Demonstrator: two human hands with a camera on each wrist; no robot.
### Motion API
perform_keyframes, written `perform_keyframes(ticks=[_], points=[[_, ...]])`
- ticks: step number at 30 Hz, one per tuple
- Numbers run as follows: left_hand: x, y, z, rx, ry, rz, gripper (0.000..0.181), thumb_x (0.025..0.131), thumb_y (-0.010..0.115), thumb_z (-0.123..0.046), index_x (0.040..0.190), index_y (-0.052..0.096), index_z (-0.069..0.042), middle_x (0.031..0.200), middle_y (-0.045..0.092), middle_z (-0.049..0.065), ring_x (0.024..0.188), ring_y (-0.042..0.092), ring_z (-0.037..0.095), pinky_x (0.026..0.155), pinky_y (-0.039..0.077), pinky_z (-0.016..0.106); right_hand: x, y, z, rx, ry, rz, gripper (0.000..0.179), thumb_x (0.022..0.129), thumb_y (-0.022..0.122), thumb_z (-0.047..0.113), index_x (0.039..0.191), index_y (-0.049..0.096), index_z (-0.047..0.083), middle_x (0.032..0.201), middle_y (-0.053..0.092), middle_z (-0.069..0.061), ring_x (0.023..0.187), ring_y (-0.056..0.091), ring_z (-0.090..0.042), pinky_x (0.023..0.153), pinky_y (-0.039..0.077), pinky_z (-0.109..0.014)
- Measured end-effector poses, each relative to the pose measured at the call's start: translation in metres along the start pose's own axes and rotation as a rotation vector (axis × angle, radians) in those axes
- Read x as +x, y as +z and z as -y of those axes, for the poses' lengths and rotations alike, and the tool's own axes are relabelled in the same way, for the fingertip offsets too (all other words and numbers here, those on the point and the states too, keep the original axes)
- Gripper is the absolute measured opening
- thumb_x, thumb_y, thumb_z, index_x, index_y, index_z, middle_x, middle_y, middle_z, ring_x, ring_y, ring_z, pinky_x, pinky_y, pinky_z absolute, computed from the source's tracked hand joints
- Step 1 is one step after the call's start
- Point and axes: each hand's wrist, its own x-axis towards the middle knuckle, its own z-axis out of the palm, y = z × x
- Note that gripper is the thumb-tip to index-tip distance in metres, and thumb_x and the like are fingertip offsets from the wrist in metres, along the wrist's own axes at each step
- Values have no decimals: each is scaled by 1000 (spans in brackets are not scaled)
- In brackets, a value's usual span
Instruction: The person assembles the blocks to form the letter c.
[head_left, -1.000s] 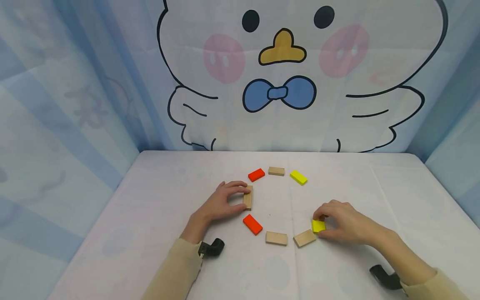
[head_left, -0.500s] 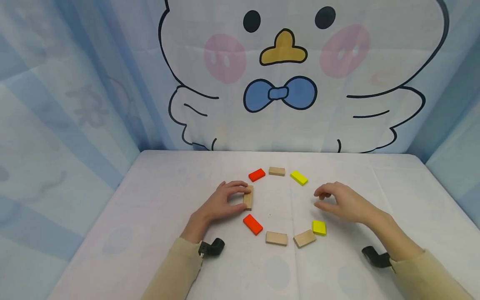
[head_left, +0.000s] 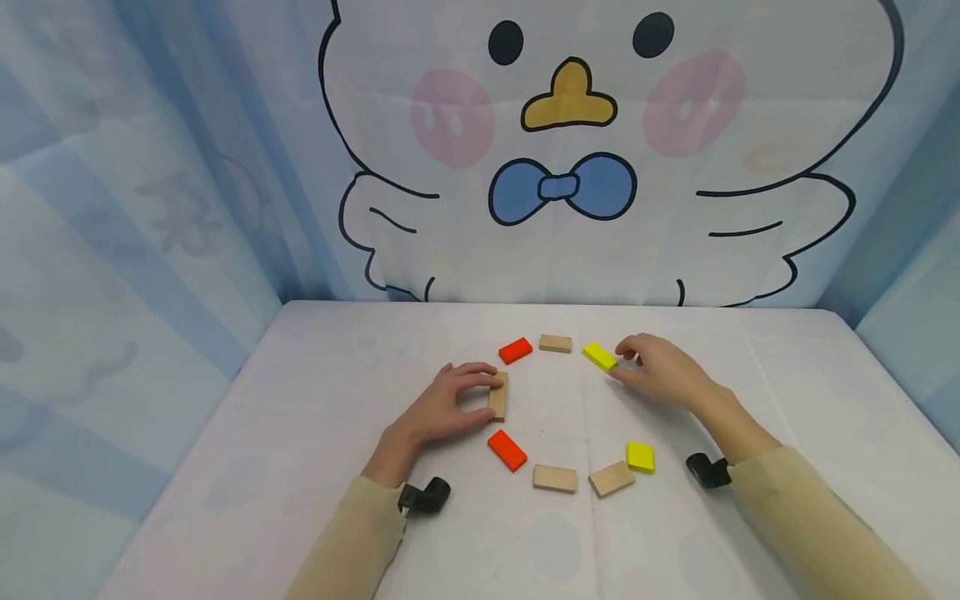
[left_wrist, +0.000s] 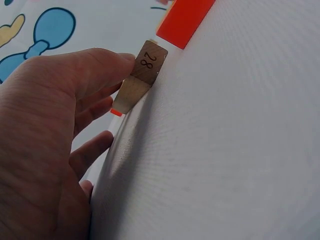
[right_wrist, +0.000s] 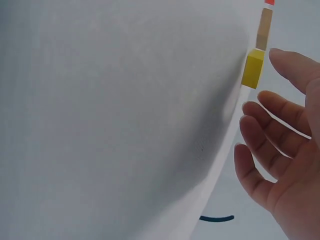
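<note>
My left hand [head_left: 447, 403] pinches a plain wooden block [head_left: 498, 397] lengthwise, thumb at its near end and fingers at its far end. In the left wrist view the thumb presses the end of this wooden block [left_wrist: 149, 62], which bears the number 28. My right hand [head_left: 667, 367] hovers at the back right beside a yellow block [head_left: 600, 357]. In the right wrist view its fingers [right_wrist: 270, 150] are loosely bent and spread, holding nothing. That view shows the yellow block [right_wrist: 253, 69] just past the thumb, with a small gap between.
Other blocks lie flat in a loose ring on the white-covered table [head_left: 337, 375]: red blocks [head_left: 515, 351] on the left side, wooden blocks [head_left: 555, 478] front and back, and a second yellow block [head_left: 641, 457] touching a wooden one [head_left: 611, 479]. A patterned curtain [head_left: 562, 250] stands behind.
My right hand has let go of the front yellow block and moved away from me to the back yellow one. The left hand has stayed in place on its wooden block.
</note>
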Motion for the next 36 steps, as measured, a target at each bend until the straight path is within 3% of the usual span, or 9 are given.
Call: perform_keyframes(ticks=[9, 22, 29, 36], points=[[1, 2, 0, -7, 2, 3, 39, 91, 73, -26, 129, 70, -15, 140, 57, 1, 136, 46, 21, 120, 7, 57, 12, 3, -4, -39, -32, 5, 34, 91, 75, 19, 112, 66, -6, 95, 64, -11, 82, 57, -25, 78, 53, -44], [3, 3, -1, -16, 14, 7, 40, 91, 73, -26, 129, 69, -15, 140, 57, 1, 136, 45, 21, 120, 7, 58, 11, 0, -5, -20, 4, 26, 34, 93, 73, 19, 115, 65, -6, 95, 64, -10, 82, 57, -25, 78, 53, -43], [2, 4, -1, -8, 6, 11, 41, 92, 73, -27, 130, 69, -14, 141, 57, 2, 137, 45, 21, 120, 7, 58, -2, -9, -4, 15, 13, -8, 32, 98, 65, 19, 117, 64, -6, 98, 64, -10, 84, 57, -25, 75, 51, -41], [0, 0, -1, 1, 3, -6, 43, 90, 74, -27, 131, 68, -15, 143, 55, 2, 137, 45, 22, 120, 8, 56, -29, -21, -1, 50, -28, -124, 30, 100, 64, 19, 119, 64, -5, 102, 64, -13, 89, 57, -27, 74, 50, -42]])
